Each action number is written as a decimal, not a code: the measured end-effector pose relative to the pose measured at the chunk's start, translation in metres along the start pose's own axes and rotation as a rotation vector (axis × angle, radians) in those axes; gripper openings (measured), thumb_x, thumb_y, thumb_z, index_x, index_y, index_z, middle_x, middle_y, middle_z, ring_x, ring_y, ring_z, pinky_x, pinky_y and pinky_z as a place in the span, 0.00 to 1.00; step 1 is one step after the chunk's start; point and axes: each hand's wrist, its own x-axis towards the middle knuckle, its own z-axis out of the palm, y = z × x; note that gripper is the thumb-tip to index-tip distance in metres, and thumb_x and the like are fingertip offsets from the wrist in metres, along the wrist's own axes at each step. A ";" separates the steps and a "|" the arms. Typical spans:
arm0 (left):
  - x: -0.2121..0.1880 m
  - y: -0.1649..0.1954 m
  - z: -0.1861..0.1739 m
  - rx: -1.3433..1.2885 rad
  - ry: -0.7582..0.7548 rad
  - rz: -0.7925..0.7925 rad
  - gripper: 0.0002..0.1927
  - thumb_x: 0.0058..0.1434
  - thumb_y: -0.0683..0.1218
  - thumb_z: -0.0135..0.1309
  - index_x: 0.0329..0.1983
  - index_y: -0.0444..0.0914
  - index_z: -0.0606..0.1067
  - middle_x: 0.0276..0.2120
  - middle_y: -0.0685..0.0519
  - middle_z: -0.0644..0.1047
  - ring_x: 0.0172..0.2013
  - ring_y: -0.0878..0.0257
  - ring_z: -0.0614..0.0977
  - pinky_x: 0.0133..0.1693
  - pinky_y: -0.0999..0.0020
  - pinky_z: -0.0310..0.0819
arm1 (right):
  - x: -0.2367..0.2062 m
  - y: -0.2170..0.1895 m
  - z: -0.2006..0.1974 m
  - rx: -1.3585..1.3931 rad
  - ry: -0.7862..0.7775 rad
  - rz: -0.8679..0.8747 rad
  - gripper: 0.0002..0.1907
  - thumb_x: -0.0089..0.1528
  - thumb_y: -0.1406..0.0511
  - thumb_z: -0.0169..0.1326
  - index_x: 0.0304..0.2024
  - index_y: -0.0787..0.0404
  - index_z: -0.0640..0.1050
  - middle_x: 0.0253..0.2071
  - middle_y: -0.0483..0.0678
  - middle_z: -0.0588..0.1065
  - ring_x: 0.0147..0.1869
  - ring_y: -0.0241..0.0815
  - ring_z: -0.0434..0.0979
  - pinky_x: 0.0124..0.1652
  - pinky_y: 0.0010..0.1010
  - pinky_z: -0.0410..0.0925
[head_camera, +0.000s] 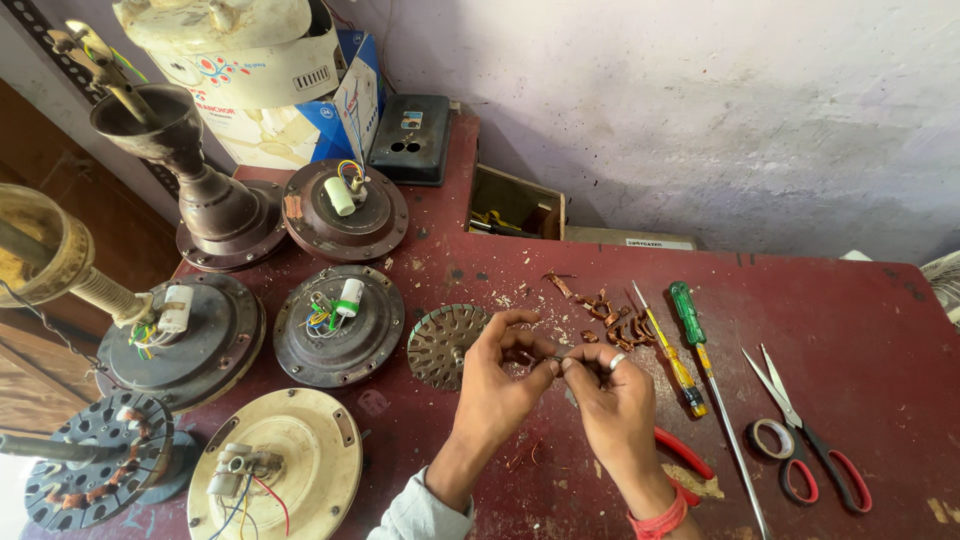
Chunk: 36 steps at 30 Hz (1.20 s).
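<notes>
My left hand and my right hand meet fingertip to fingertip above a dark red table. Together they pinch a small thin piece, too small to identify. A ring sits on a right-hand finger and a red band on that wrist. Just left of my left hand lies a round slotted metal rotor. Scraps of copper wire are scattered just beyond my fingers.
Several ceiling fan motor housings with capacitors crowd the table's left half. To the right lie a yellow screwdriver, a green screwdriver, red pliers, scissors and a tape roll. A wall rises behind.
</notes>
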 end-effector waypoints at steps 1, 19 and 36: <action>0.000 0.003 0.000 -0.004 -0.008 -0.029 0.28 0.50 0.36 0.63 0.56 0.37 0.73 0.36 0.52 0.84 0.35 0.66 0.82 0.40 0.72 0.78 | 0.000 -0.001 0.000 -0.008 -0.001 -0.001 0.04 0.61 0.72 0.56 0.35 0.66 0.82 0.22 0.41 0.74 0.22 0.26 0.64 0.21 0.19 0.54; 0.002 -0.008 0.008 -0.497 0.083 -0.206 0.25 0.53 0.29 0.58 0.43 0.38 0.57 0.33 0.40 0.82 0.33 0.60 0.82 0.33 0.72 0.76 | 0.002 -0.008 0.004 -0.178 0.010 -0.071 0.02 0.57 0.73 0.58 0.31 0.66 0.82 0.18 0.41 0.72 0.19 0.27 0.63 0.19 0.21 0.52; 0.005 -0.019 0.003 -0.461 0.089 -0.165 0.21 0.55 0.30 0.57 0.39 0.39 0.58 0.35 0.42 0.80 0.37 0.60 0.83 0.39 0.68 0.79 | -0.003 -0.007 0.004 0.028 -0.044 -0.048 0.13 0.59 0.73 0.58 0.46 0.62 0.84 0.27 0.42 0.80 0.24 0.26 0.67 0.23 0.19 0.58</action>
